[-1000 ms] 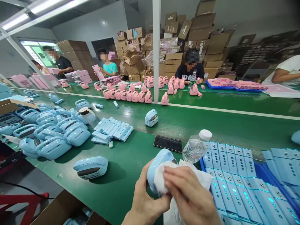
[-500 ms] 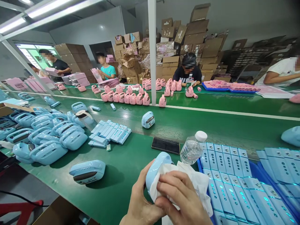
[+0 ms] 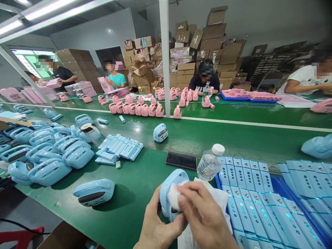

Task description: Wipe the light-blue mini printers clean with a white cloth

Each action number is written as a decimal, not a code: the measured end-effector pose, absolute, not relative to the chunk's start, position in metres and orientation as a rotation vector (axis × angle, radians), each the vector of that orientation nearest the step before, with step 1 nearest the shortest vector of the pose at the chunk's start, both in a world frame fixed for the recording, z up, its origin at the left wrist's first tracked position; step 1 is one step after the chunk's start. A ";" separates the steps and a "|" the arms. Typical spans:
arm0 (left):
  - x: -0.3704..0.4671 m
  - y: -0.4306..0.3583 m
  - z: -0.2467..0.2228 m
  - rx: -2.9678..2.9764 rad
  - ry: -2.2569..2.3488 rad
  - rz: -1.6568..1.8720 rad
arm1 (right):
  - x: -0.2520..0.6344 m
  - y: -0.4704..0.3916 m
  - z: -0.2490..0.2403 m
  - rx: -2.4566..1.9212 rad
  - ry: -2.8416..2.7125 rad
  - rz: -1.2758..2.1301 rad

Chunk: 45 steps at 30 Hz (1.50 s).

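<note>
My left hand [image 3: 159,223] is wrapped round a light blue plastic housing with a handle [image 3: 165,193], held up above the green table near the front. A white cloth or tissue [image 3: 173,196] is pinched in my right hand [image 3: 202,212] and pressed against the dark front of that housing. More white sheets [image 3: 219,199] lie behind my right hand, by the blue tray. Another blue housing [image 3: 94,192] rests on its side to the left of my hands.
A phone [image 3: 181,160] and a plastic bottle [image 3: 210,162] lie beyond my hands. Blue panels fill a blue tray [image 3: 276,185] at right. Blue housings [image 3: 52,167] are heaped at left. People sit across the belt [image 3: 233,131] behind pink housings [image 3: 145,109].
The white cloth is bunched smaller, showing more of the housing's handle and dark front. My right hand has shifted its fingers on it. The whole view has moved slightly.
</note>
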<state>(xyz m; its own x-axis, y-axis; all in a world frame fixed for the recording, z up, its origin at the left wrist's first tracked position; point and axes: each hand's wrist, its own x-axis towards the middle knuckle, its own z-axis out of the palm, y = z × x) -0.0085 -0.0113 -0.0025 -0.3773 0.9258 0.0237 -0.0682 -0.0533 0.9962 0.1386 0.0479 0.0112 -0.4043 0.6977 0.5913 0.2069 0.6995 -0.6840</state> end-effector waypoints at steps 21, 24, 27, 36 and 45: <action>-0.013 -0.018 -0.008 0.983 1.356 1.712 | 0.134 0.051 0.026 -0.441 -1.955 0.653; -0.016 -0.019 -0.003 0.813 1.368 1.738 | 0.139 0.055 0.022 -0.646 -1.811 0.967; -0.021 -0.015 0.005 0.515 1.294 1.737 | 0.147 0.064 0.019 -0.975 -1.579 1.288; -0.014 -0.001 0.010 0.370 1.165 1.895 | 0.123 0.031 0.008 -0.898 -1.113 1.566; 0.005 -0.006 0.028 0.678 1.095 1.911 | 0.129 0.036 0.008 -0.612 -1.046 1.810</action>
